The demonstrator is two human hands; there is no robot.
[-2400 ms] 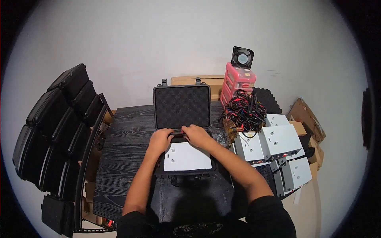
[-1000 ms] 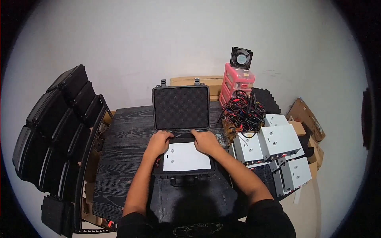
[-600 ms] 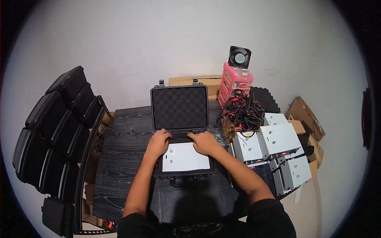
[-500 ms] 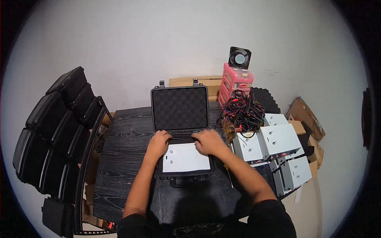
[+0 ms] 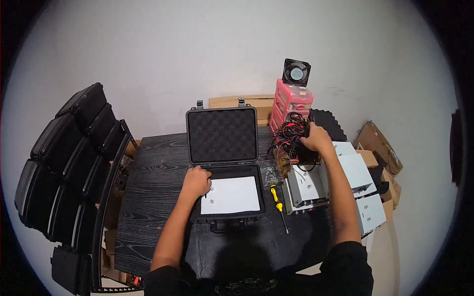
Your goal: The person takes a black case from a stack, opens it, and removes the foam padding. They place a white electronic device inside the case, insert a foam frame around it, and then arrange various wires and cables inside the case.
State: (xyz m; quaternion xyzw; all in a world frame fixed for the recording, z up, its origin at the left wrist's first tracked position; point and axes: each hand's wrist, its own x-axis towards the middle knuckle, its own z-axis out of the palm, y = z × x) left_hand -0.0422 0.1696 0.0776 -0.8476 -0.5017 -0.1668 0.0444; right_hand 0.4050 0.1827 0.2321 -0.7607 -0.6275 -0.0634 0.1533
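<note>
An open black hard case (image 5: 262, 197) lies on the table, its lid upright and lined with egg-crate foam (image 5: 223, 135). Inside the case is a white-faced box (image 5: 232, 195) with two small round fittings near its left side. My left hand (image 5: 197, 182) rests at the case's back left corner, fingers curled in beside the white face; their tips are hidden. My right hand (image 5: 317, 138) is closed on the right side of a tangled bundle of black cables (image 5: 295, 129) with red ends.
A yellow-handled screwdriver (image 5: 277, 198) lies right of the case. White boxes (image 5: 307, 183) are stacked on the right, near pink drawers (image 5: 279, 103) topped by a black fan (image 5: 296, 73). Several black cases (image 5: 61, 135) fill the rack on the left.
My right hand has left the case's back right corner and moved right and up to the cables. The yellow screwdriver is uncovered. My left hand has stayed near the same corner.
</note>
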